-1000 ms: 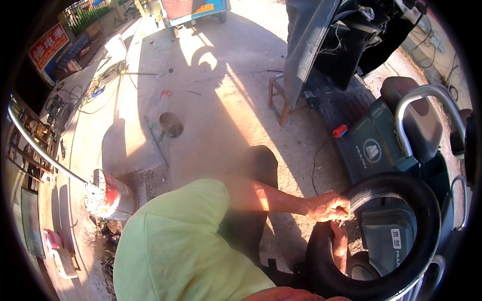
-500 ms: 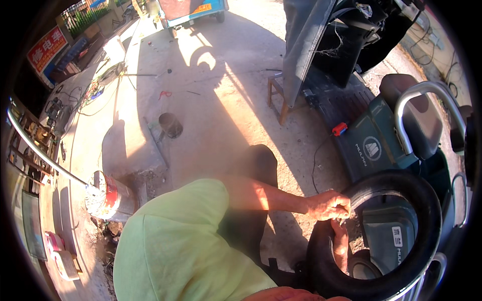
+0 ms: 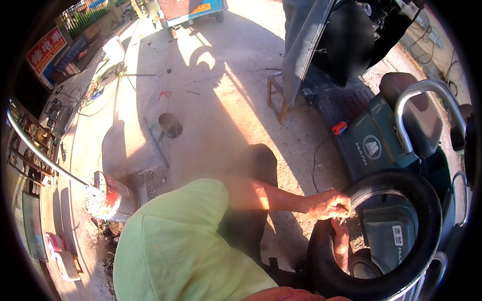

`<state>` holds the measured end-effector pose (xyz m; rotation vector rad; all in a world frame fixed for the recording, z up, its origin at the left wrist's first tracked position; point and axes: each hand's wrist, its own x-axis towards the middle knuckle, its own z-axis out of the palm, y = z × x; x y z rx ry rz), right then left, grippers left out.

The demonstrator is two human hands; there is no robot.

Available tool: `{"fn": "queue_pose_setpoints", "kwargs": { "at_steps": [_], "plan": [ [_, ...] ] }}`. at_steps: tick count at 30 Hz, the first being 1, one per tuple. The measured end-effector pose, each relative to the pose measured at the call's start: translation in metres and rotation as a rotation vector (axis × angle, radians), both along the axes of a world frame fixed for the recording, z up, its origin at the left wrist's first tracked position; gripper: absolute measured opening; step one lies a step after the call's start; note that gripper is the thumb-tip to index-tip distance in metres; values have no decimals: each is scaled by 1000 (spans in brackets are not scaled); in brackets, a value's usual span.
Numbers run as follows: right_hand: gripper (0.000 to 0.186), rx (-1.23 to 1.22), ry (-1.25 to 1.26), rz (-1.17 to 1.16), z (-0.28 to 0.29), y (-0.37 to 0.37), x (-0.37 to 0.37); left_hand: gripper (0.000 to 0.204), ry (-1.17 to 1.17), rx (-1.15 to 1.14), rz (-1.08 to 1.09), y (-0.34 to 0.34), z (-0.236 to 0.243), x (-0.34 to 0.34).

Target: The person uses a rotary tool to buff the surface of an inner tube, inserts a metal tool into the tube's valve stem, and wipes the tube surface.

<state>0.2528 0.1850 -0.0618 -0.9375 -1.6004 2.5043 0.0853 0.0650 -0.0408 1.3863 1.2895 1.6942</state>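
A black tyre [image 3: 424, 215] stands tilted at the lower right, in front of a dark green electric vehicle [image 3: 369, 145]. My left hand [image 3: 327, 204] is closed in a pinch at the tyre's upper left part. What sits between its fingertips is too small to name. From below, my right hand [image 3: 341, 243] comes up through the tyre's opening, its fingers pressed together just under the left fingertips. Both hands meet at the same spot on the tyre. The tips of the right fingers are partly hidden.
A red-handled tool [image 3: 340, 128] with a cable lies on the vehicle's footboard. Beyond stands a small wooden stool [image 3: 277, 98]. A metal can [image 3: 170, 125] and a stained bucket [image 3: 111, 196] stand to the left. At the back is a blue cart [image 3: 193, 16].
Both hands keep their place on the tyre, and the tyre has barely moved. Nothing has been taken hold of or let go.
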Motion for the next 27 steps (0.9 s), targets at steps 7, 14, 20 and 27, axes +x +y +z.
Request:
{"fn": "queue_pose_setpoints", "kwargs": {
  "at_steps": [7,14,20,27],
  "plan": [
    [51,-10,-10,-13,9,-5,-2,8,-3,-31,-10,0,-1,0],
    [51,12,11,10,3,-1,-1,8,-9,-59,-6,2,-3,1],
    [51,19,-15,-10,8,-3,-2,9,1,-33,-2,0,2,1],
    [40,-31,14,-37,11,-7,-4,8,0,-37,-3,-2,4,1]
  ]
}}
